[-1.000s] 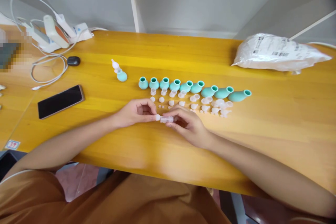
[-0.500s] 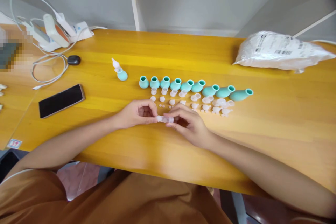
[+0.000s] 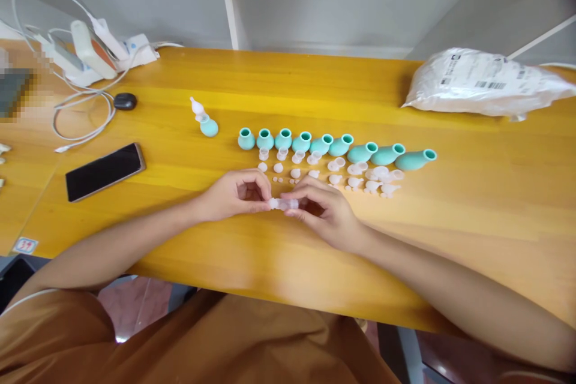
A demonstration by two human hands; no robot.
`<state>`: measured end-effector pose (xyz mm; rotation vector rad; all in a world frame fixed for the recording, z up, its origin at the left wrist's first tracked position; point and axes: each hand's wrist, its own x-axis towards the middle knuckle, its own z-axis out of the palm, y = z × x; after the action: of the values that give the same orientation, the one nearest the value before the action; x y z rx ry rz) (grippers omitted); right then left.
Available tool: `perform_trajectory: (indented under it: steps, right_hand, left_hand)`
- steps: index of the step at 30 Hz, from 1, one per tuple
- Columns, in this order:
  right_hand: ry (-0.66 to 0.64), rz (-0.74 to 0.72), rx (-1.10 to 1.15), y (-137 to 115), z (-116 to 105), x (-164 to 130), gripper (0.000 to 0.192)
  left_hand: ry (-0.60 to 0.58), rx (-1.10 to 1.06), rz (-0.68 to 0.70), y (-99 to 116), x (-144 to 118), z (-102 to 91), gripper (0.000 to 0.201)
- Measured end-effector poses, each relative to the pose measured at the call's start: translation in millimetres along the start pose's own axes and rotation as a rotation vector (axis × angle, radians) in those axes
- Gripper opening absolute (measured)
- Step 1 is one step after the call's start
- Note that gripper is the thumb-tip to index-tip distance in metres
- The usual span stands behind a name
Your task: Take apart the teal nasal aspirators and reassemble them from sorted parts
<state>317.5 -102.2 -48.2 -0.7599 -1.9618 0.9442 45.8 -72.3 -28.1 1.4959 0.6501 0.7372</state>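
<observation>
Between my hands, just above the wooden table, is a small translucent plastic tube (image 3: 286, 204) with a whitish piece (image 3: 273, 203) at its left end. My left hand (image 3: 240, 193) pinches the whitish piece between thumb and fingertips. The tube's right part sits in the pinch of my right hand (image 3: 326, 211). Beyond my hands stands a row of turquoise rubber bulbs (image 3: 321, 144) with open mouths. In front of them lie rows of clear plastic cups (image 3: 298, 157) and small white nozzle pieces (image 3: 335, 179). An assembled bulb with a white tip (image 3: 209, 126) lies apart at left.
A black phone (image 3: 105, 171) lies on the table (image 3: 216, 264) at left. Behind it are a black earbud-like case (image 3: 125, 101), a coiled white cable (image 3: 85, 132) and a power strip with plugs (image 3: 135, 51). A white plastic package (image 3: 486, 84) rests at the back right.
Both hands stay almost still, pinching the tube and its end piece. The view has shifted very slightly; nothing else has visibly moved.
</observation>
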Motion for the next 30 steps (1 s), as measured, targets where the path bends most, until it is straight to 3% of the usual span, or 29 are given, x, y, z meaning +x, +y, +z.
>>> perform_trajectory:
  steps: [13, 30]
  right_hand:
    - [0.002, 0.018, 0.022, -0.8, 1.5, -2.7, 0.023]
    - [0.058, 0.026, 0.085, -2.8, 0.5, -2.6, 0.020]
  left_hand:
    - [0.062, 0.004, -0.033, -2.3, -4.5, 9.0, 0.031]
    - [0.214, -0.227, -0.233, -5.4, -9.7, 22.9, 0.053]
